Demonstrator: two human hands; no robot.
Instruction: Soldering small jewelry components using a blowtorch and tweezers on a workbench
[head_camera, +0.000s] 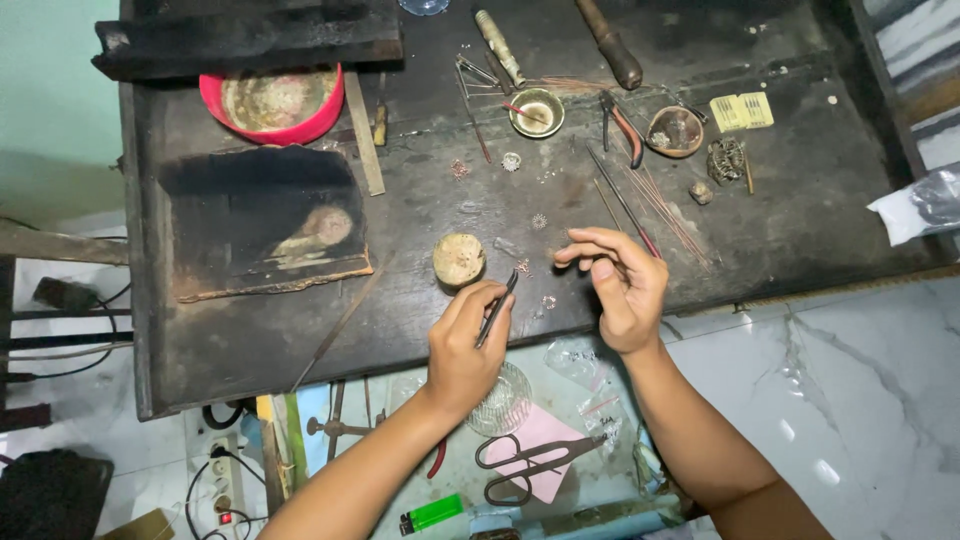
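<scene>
Tweezers (497, 308) pinched in your left hand (462, 350), tips down at a tiny filigree piece (523, 266) on the dark surface (420, 215): light, flimsy; grip its edge. Right hand (622, 285) curled, fingertips together, contents unclear.

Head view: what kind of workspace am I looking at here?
Probably a small jeweller's or metalworker's bench. The dark scorched worktable carries pliers, thin wire rods and tiny ornate metal pieces. The left hand holds tweezers beside a round block; the right hand pinches something too small to tell.
</scene>
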